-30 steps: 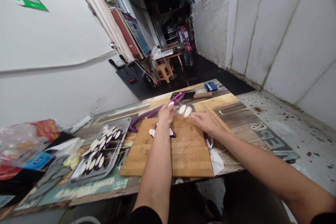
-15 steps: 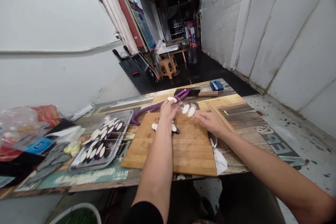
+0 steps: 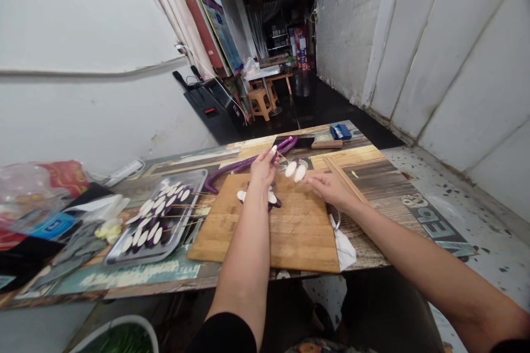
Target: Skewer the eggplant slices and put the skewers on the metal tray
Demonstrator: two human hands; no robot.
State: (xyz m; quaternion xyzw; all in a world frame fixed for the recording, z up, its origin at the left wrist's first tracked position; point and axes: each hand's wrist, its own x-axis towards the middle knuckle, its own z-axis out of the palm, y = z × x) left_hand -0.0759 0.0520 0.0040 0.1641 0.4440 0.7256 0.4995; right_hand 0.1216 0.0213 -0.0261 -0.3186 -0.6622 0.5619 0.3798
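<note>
Two pale eggplant slices (image 3: 291, 169) with dark purple skin sit side by side on a thin skewer (image 3: 282, 156), which I see held up over the far edge of the wooden cutting board (image 3: 302, 237). On my feed the right hand (image 3: 329, 186) has thumb and fingers pinched together at the skewer's near end, just beside the lower slice. I read the left hand (image 3: 264, 168) as closed on another slice (image 3: 274, 150), gripped near the skewer's far end; whether the tip touches it, I cannot tell. Below the left wrist I can make out more cut pieces (image 3: 272, 197) on the board, partly hidden by the forearm. To the left of the board I have a metal tray (image 3: 143, 258) bearing rows of skewered slices (image 3: 155, 215), their sticks poking out toward the board. Beyond the board I find long purple eggplants (image 3: 236, 166) lying on the table (image 3: 124, 278), then a knife (image 3: 327, 144) with a wooden handle and a blue box (image 3: 340, 132) near the far corner. Just past the right hand I see loose sticks (image 3: 345, 179), and a white cloth (image 3: 344, 248) hangs beside the board's right corner.
</note>
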